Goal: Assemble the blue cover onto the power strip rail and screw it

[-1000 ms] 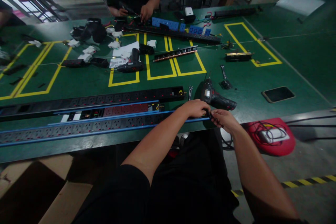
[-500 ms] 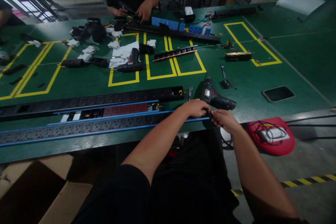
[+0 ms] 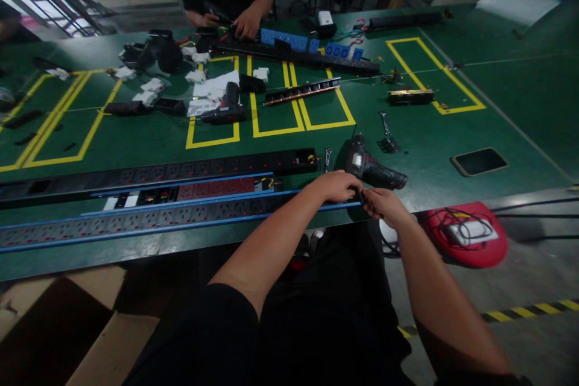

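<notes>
A long black power strip (image 3: 181, 215) with blue side rails lies along the table's front edge. My left hand (image 3: 338, 186) is closed over its right end, thumb and fingers bent round a small dark piece there. Pressed close on the right, my right hand (image 3: 383, 204) pinches at that same end. The dark piece between the fingertips is too small and shaded to name. Just beyond my hands lies a black cordless screwdriver (image 3: 373, 166). Left of that tool, a small wrench (image 3: 328, 158) rests on the table.
Behind lie another black power strip (image 3: 217, 166), a second wrench (image 3: 384, 123) and a phone (image 3: 480, 161). A red stool (image 3: 493, 250) holding a white adapter stands at the right. Across the green table (image 3: 434, 145), a co-worker's hands (image 3: 248, 23) handle a dark tool. An open cardboard box (image 3: 117, 344) sits lower left.
My hands stay at the strip's right end, with only a slight shift of the right fingers. The co-worker's hand across the table has moved a little to the left.
</notes>
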A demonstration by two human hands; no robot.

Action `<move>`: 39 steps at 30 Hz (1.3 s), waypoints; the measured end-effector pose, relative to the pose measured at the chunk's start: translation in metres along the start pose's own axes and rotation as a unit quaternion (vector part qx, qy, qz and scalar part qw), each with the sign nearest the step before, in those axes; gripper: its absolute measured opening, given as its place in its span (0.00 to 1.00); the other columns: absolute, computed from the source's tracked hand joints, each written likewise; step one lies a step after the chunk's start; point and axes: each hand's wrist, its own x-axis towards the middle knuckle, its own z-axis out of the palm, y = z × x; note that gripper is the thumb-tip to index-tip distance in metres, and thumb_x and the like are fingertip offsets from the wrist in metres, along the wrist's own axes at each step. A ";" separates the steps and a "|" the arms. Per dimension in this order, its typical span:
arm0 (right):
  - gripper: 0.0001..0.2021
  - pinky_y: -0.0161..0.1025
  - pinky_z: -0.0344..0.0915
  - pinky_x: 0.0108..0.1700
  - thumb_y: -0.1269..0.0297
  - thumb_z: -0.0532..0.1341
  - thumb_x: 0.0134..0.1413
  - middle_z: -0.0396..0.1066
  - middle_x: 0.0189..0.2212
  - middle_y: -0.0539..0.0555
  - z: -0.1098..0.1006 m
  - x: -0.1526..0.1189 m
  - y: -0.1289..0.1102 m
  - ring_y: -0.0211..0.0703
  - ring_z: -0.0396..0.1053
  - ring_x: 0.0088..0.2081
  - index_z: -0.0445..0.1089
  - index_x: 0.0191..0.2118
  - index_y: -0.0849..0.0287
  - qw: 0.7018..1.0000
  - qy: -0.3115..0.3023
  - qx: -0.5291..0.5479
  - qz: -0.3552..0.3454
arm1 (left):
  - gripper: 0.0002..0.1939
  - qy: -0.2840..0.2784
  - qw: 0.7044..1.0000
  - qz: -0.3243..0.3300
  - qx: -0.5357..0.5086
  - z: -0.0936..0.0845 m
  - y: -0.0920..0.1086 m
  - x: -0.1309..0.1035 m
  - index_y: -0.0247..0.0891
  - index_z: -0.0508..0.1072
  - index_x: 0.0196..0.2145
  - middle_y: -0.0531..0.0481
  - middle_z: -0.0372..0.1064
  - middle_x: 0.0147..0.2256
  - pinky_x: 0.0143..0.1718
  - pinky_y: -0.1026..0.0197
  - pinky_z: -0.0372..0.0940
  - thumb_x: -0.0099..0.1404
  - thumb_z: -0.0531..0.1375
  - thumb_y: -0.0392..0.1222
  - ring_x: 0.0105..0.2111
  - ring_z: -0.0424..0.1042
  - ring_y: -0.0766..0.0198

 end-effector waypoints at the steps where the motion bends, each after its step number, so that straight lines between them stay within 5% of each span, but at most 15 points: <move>1: 0.15 0.28 0.49 0.12 0.54 0.62 0.57 0.66 0.16 0.50 0.000 0.000 0.000 0.31 0.60 0.14 0.65 0.27 0.59 1.000 0.001 -0.003 0.003 | 0.17 -0.001 1.000 0.001 0.001 0.000 0.000 0.000 0.44 0.75 0.48 0.52 0.73 0.51 0.52 0.57 0.60 0.64 0.54 0.37 0.47 0.69 0.61; 11: 0.09 0.28 0.47 0.12 0.57 0.60 0.57 0.65 0.15 0.48 0.003 -0.007 -0.007 0.33 0.60 0.13 0.66 0.32 0.58 1.000 0.009 0.022 -0.002 | 0.17 0.002 1.000 -0.002 -0.004 0.002 -0.002 0.001 0.46 0.75 0.48 0.53 0.73 0.50 0.52 0.58 0.60 0.63 0.55 0.38 0.47 0.69 0.61; 19: 0.08 0.27 0.47 0.13 0.62 0.63 0.47 0.65 0.15 0.47 0.000 -0.011 -0.008 0.32 0.59 0.13 0.66 0.33 0.58 0.998 -0.022 0.060 -0.008 | 0.17 0.009 1.000 0.007 -0.007 0.003 -0.003 0.001 0.45 0.75 0.47 0.53 0.74 0.50 0.53 0.57 0.60 0.63 0.55 0.37 0.48 0.69 0.61; 39: 0.10 0.27 0.47 0.13 0.57 0.63 0.52 0.65 0.15 0.47 0.001 -0.006 -0.005 0.31 0.60 0.13 0.65 0.31 0.58 1.000 -0.007 0.027 -0.003 | 0.17 0.010 1.000 0.005 -0.004 0.003 -0.003 0.001 0.45 0.75 0.48 0.53 0.74 0.50 0.52 0.57 0.60 0.64 0.54 0.38 0.47 0.69 0.61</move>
